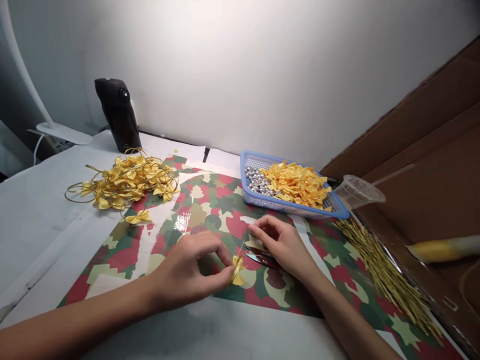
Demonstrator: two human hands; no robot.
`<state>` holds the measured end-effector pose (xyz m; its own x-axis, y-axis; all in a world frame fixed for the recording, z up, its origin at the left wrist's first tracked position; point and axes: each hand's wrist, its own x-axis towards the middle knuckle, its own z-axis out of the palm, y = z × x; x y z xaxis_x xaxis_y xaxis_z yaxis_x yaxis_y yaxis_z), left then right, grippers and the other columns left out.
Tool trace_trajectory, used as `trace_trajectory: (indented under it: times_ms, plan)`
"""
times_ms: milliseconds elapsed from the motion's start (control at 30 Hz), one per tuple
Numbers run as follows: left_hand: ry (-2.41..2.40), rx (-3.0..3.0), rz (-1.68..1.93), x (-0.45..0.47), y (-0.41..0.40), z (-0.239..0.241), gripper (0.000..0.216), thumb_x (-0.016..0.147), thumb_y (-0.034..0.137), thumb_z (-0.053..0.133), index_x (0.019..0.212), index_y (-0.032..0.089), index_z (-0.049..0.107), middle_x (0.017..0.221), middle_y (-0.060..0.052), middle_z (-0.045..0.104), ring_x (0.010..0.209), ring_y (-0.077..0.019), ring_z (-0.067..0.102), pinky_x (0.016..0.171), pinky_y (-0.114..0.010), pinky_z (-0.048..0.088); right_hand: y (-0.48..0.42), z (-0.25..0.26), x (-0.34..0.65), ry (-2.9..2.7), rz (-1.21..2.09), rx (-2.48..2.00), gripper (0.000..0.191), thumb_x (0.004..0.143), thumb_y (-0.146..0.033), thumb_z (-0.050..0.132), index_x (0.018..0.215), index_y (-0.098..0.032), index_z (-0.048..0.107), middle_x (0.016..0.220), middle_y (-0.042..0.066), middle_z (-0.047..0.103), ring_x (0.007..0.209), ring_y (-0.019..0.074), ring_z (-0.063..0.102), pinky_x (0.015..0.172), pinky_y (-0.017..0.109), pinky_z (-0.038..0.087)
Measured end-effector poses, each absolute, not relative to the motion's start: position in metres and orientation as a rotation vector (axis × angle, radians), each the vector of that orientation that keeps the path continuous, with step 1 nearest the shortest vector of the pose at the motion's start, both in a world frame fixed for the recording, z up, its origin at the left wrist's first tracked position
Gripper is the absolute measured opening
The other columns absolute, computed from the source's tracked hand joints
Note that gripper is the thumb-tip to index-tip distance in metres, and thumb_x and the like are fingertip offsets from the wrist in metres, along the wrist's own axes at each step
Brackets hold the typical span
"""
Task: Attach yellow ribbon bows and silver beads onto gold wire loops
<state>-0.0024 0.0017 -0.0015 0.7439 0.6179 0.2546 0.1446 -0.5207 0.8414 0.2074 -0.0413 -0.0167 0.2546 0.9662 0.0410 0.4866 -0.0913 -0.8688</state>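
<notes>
A small yellow ribbon bow is pinched between the thumb and index finger of my left hand. A thin strand runs up from this bow toward the fingertips of my right hand, whose thumb and index finger are pressed together. What those fingers grip is too small to make out. Metal scissor blades show under my right palm, pointing left; their handles are hidden. A pile of yellow bows on gold wire ties lies to the left, with one bow at its near edge.
A blue basket behind my right hand holds silver beads and yellow ribbon pieces. Gold ties lie at right, near a clear plastic cup and cardboard. A black bottle-shaped object and white lamp stand at back left.
</notes>
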Motion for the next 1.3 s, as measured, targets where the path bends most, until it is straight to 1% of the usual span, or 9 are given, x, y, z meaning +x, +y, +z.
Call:
trace_trajectory:
  times_ms: [167,267,333,400,533,733,933,1167,1300]
  plan:
    - [0.594,1.942,0.675,-0.003,0.000,0.001,0.013,0.075,0.010,0.060,0.065,0.017,0.056,0.071,-0.001,0.065,0.064,-0.0118,0.060,0.056,-0.020,0.046,-0.044,-0.016,0.209,-1.388,0.701,-1.734,0.028,0.084,-0.046,0.058,0.080,-0.018,0.060,0.072,0.003,0.062,0.058,0.0157,0.053,0.056,0.028,0.043]
    - [0.641,1.833,0.595,-0.001,0.001,0.001,0.013,0.078,0.015,0.059,0.066,0.017,0.054,0.066,0.001,0.062,0.054,-0.0091,0.054,0.049,-0.020,0.043,-0.056,-0.005,0.203,-1.475,0.532,-1.667,0.017,0.089,-0.037,0.055,0.092,-0.020,0.058,0.081,0.004,0.063,0.063,0.0168,0.056,0.057,0.028,0.046]
    - [0.663,1.803,0.569,-0.001,0.001,0.001,0.013,0.078,0.017,0.060,0.067,0.017,0.054,0.064,0.003,0.059,0.052,-0.0080,0.052,0.049,-0.019,0.043,-0.065,0.005,0.195,-1.757,0.426,-1.451,0.015,0.088,-0.025,0.057,0.102,-0.022,0.058,0.097,0.007,0.064,0.082,0.0199,0.060,0.068,0.030,0.051]
    - [0.653,1.801,0.576,-0.001,0.002,0.000,0.009,0.079,0.016,0.059,0.071,0.017,0.056,0.064,0.004,0.059,0.056,-0.0087,0.054,0.053,-0.019,0.044,-0.073,0.012,0.186,-2.009,0.413,-1.218,0.032,0.084,-0.017,0.062,0.115,-0.022,0.055,0.112,0.010,0.063,0.103,0.0230,0.059,0.085,0.035,0.050]
    - [0.616,1.764,0.541,-0.002,0.003,-0.002,0.008,0.080,0.011,0.055,0.077,0.018,0.058,0.071,0.003,0.063,0.064,-0.0097,0.059,0.059,-0.020,0.048,-0.078,0.012,0.180,-2.141,0.318,-1.146,0.026,0.087,-0.005,0.051,0.108,-0.019,0.059,0.097,0.011,0.068,0.087,0.0205,0.064,0.074,0.032,0.054]
    - [0.659,1.758,0.567,-0.001,0.004,-0.004,0.008,0.082,0.015,0.059,0.076,0.018,0.055,0.073,0.002,0.064,0.067,-0.0110,0.060,0.061,-0.021,0.049,-0.084,0.000,0.182,-2.182,0.295,-1.203,0.026,0.091,-0.007,0.040,0.087,-0.018,0.063,0.074,0.008,0.067,0.063,0.0172,0.058,0.054,0.028,0.051]
    - [0.595,1.817,0.599,0.000,0.006,-0.007,0.012,0.083,0.010,0.057,0.073,0.017,0.057,0.072,0.000,0.065,0.067,-0.0114,0.062,0.060,-0.021,0.050,-0.091,-0.009,0.178,-2.273,0.378,-1.169,0.030,0.093,-0.009,0.037,0.086,-0.015,0.065,0.078,0.010,0.069,0.068,0.0183,0.063,0.058,0.026,0.052]
    - [0.364,2.079,0.627,0.001,0.009,-0.017,0.027,0.088,0.006,0.048,0.092,0.016,0.072,0.085,-0.007,0.069,0.073,-0.0131,0.064,0.065,-0.021,0.052,-0.087,-0.020,0.183,-2.211,0.420,-1.100,0.016,0.089,-0.010,0.049,0.089,-0.015,0.064,0.079,0.010,0.069,0.070,0.0196,0.063,0.059,0.029,0.053]
    - [0.375,2.080,0.603,0.002,0.009,-0.016,0.021,0.085,0.008,0.055,0.094,0.013,0.073,0.084,-0.008,0.070,0.073,-0.0141,0.065,0.066,-0.022,0.052,-0.086,-0.018,0.189,-2.208,0.479,-1.103,0.016,0.088,-0.009,0.049,0.093,-0.016,0.063,0.083,0.010,0.070,0.075,0.0201,0.064,0.066,0.031,0.056]
